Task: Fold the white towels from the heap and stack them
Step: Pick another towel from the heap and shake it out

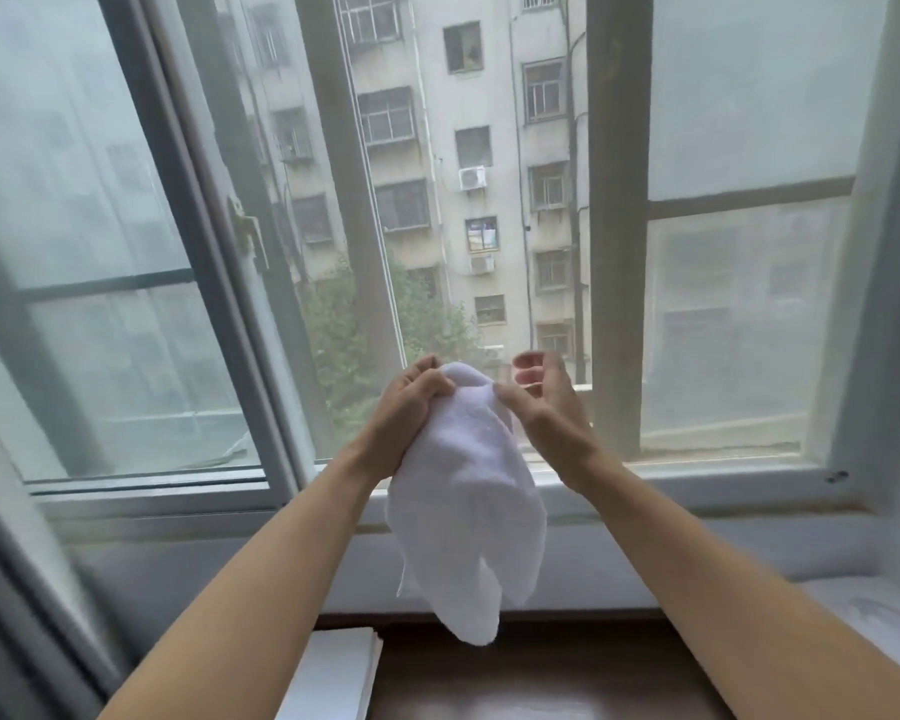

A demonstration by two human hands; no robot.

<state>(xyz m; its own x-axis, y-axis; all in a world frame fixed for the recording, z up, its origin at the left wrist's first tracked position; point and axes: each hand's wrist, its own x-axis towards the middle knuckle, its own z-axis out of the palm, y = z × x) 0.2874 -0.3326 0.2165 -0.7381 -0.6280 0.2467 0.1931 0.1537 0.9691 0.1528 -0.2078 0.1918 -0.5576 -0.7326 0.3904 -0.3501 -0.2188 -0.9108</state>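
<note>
Reach ahead is blocked by the window frame [614, 226] and the sill [697, 498]. Below, the worktop [541, 678] lies open, bounded left by stacked white sheets [333, 672].

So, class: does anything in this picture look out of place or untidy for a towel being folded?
The white towel hangs bunched and limp in mid-air, not flat. The left hand grips its top; the right hand pinches beside it. Nothing looks damaged or spilled.

text: none legible | labels: none | numbers: none | signs: none
</note>
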